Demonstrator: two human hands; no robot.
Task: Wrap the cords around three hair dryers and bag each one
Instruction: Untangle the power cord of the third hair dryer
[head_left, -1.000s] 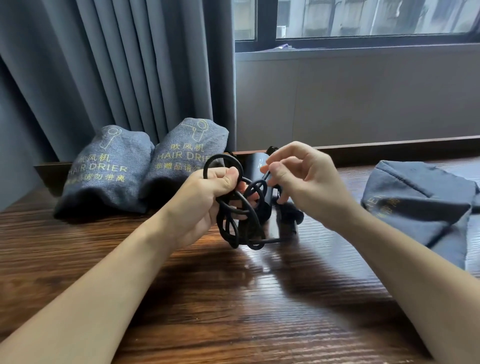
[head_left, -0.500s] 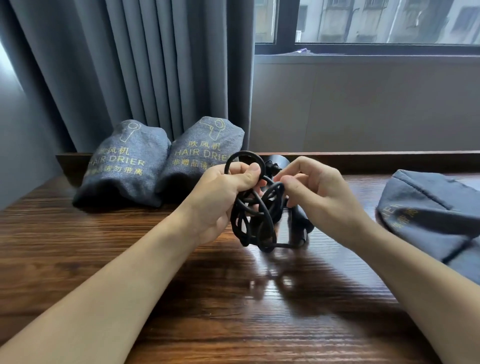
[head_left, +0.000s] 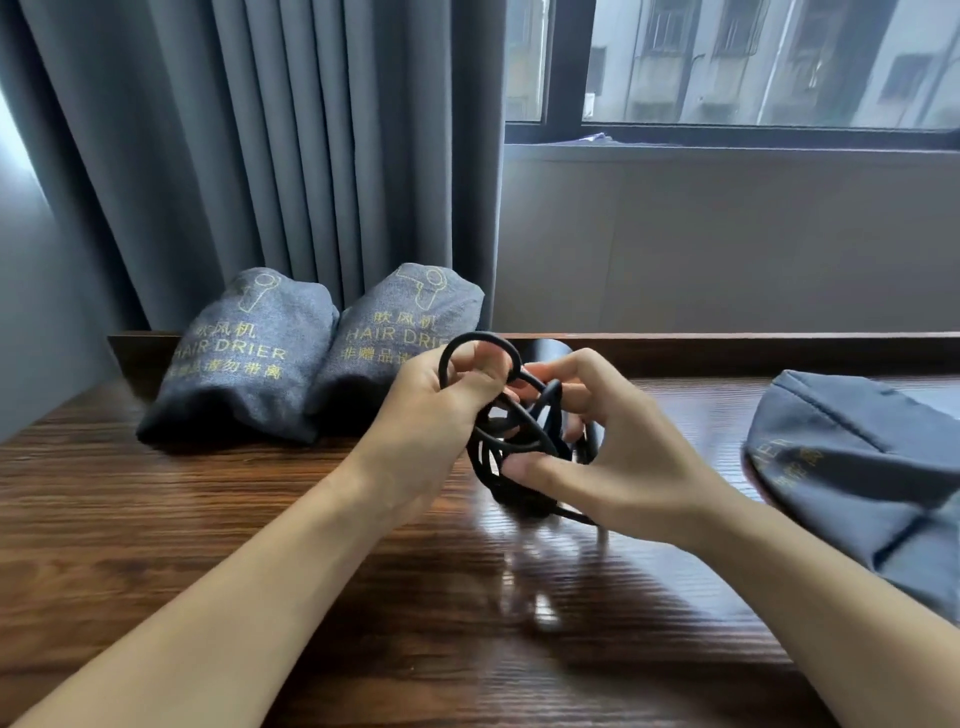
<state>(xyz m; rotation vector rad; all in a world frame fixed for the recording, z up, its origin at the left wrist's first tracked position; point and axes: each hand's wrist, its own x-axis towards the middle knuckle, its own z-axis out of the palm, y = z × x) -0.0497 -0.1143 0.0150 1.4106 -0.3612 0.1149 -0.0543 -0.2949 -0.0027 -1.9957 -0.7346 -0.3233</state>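
Wood table (head_left: 260, 545) w/ 3 grey bags. 2 full bags (head_left: 249, 358) (head_left: 395, 338) sit side by side at the back, prob. a dryer in each, so 2 look done. 3rd bag (head_left: 857, 467) lies flat on the right, looks empty. Last black hair dryer (head_left: 558, 353) is mid table, mostly hidden. Left hand (head_left: 431, 415) grips the cord (head_left: 511, 441) loops tight, right hand (head_left: 608, 457) curls round them too. Left to do: finish the wrap & bag it
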